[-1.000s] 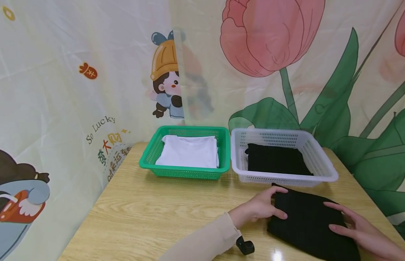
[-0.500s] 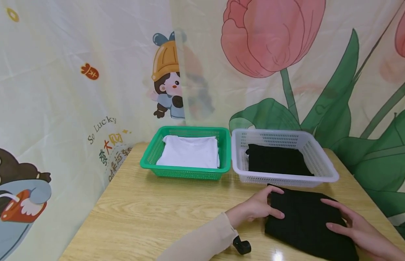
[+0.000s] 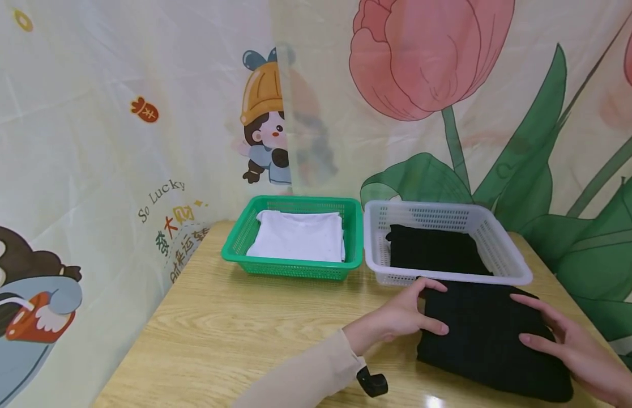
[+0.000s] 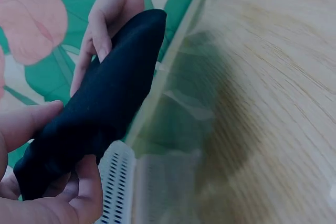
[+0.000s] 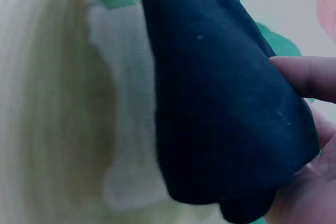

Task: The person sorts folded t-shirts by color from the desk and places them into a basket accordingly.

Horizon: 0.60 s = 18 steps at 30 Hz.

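A folded black garment [image 3: 486,340] spans the space between my two hands in front of the white basket. My left hand [image 3: 405,311] grips its left edge, thumb on top and fingertips at the far corner. On the right edge my right hand [image 3: 568,340] pinches it in the same way, with thumb and fingers apart. In the left wrist view the garment [image 4: 100,93] hangs above the tabletop, its underside showing and several left fingers curled beneath it. The right wrist view shows its lower folded side [image 5: 226,103], with a small flap hanging down.
At the back right stands the white basket [image 3: 448,279], holding another folded black garment [image 3: 435,249]. Left of it, close beside, is a green basket [image 3: 295,271] with folded white clothing [image 3: 298,235]. Behind the wooden table [image 3: 234,328] hangs a printed curtain [image 3: 193,85].
Both hands have raised the black garment from the tabletop and brought it slightly forward, its far edge now overlapping the white basket's front. The baskets stay put while the view shifts a little.
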Each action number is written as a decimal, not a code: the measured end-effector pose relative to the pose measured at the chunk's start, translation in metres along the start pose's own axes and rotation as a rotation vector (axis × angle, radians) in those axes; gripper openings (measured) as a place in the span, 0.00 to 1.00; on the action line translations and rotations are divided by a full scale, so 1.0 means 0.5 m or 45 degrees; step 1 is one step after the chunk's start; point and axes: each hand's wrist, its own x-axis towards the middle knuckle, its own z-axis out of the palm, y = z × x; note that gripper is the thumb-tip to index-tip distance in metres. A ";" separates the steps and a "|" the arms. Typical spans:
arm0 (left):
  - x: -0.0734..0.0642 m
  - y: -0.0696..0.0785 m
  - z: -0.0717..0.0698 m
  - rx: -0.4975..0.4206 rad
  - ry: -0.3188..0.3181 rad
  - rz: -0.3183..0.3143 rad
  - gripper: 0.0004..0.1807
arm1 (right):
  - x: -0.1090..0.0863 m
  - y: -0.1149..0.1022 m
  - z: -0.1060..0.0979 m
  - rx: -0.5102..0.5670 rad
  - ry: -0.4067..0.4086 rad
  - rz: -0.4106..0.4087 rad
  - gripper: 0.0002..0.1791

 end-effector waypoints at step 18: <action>0.000 0.106 -0.051 0.084 0.034 0.152 0.38 | 0.041 -0.112 -0.068 0.003 0.096 -0.218 0.40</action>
